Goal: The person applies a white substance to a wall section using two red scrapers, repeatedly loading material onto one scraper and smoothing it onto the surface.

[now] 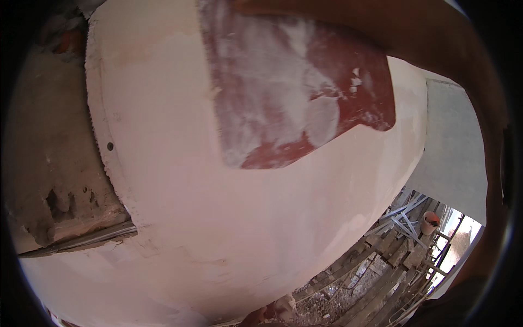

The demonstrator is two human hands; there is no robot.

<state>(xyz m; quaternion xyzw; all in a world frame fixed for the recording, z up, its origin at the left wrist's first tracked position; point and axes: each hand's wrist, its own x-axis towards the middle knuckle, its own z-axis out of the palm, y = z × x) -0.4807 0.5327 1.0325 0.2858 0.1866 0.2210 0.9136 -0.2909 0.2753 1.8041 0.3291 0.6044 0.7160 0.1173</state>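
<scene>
A wide dark-red board (362,82), smeared and streaked with whitish plaster, lies against a pale, skim-coated surface (163,191). My right forearm arches from the right rim across the top of the picture, and my right hand (256,11) holds the board along its upper edge; its fingertips are mostly cut off by the frame. The board's left side has a soft, uneven edge against the pale coat. My left hand is not in view.
At left, rough brown masonry (54,136) with holes borders the coat's jagged edge. A grey panel (452,141) is at right. Below right are scaffold planks (354,294), loose metal strips (406,215), an orange bucket (430,220), metal rails and a bright opening (460,245).
</scene>
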